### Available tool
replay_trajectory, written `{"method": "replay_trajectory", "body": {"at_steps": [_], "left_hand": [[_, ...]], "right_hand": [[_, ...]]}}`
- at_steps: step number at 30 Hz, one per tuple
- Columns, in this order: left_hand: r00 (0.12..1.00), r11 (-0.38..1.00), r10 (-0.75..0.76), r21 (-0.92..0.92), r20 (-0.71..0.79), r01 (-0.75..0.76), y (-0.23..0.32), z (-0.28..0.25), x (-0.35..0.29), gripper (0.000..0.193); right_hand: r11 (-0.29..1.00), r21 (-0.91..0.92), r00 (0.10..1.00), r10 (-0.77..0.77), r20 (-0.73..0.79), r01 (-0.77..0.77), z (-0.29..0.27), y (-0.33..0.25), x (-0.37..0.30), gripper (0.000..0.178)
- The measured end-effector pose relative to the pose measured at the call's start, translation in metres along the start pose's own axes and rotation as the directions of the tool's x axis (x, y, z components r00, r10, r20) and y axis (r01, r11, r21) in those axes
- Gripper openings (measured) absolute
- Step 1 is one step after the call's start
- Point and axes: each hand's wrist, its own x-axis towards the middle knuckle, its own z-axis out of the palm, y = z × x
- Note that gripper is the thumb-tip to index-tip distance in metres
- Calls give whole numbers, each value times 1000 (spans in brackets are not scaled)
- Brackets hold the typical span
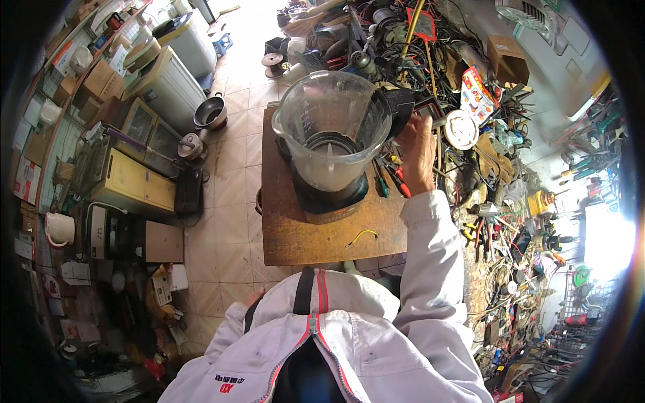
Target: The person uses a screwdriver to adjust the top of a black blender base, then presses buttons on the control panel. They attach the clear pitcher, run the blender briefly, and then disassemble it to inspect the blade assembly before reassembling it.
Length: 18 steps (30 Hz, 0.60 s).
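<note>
A clear, clouded blender jug (326, 168) with a black handle (396, 107) sits upright on its black base (329, 201). The base rests on a small brown wooden table (302, 238) in front of me. Just right of the handle is my right hand (418, 151), its fingers loosely bent and apart, holding nothing that I can see. Whether it touches the handle I cannot tell. My left hand (254, 298) is low beside my body, mostly hidden behind my sleeve and jacket. Red-handled pliers (401, 181) and a short yellow wire (363, 235) lie on the table.
On the right, a long bench holds heaped tools, cables and parts, with a round white disc (461, 129) near my hand. A black pot (210, 112) and a rice cooker (191, 146) stand on the tiled floor (225, 195) at left, beside a yellow cabinet (138, 181).
</note>
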Motion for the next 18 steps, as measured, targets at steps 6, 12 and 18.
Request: {"method": "replay_trajectory", "body": {"at_steps": [6, 12, 18], "left_hand": [[967, 931, -249, 286, 49, 225, -33, 7, -55, 53], [982, 932, -190, 316, 12, 176, 45, 5, -46, 46], [999, 829, 51, 557, 13, -50, 78, 31, -49, 41]], "right_hand": [[970, -225, 993, 74, -93, -93, -61, 84, -91, 34], [797, -407, 895, 400, -197, -446, -83, 155, -169, 33], [615, -773, 963, 267, 18, -156, -96, 171, -161, 33]]}}
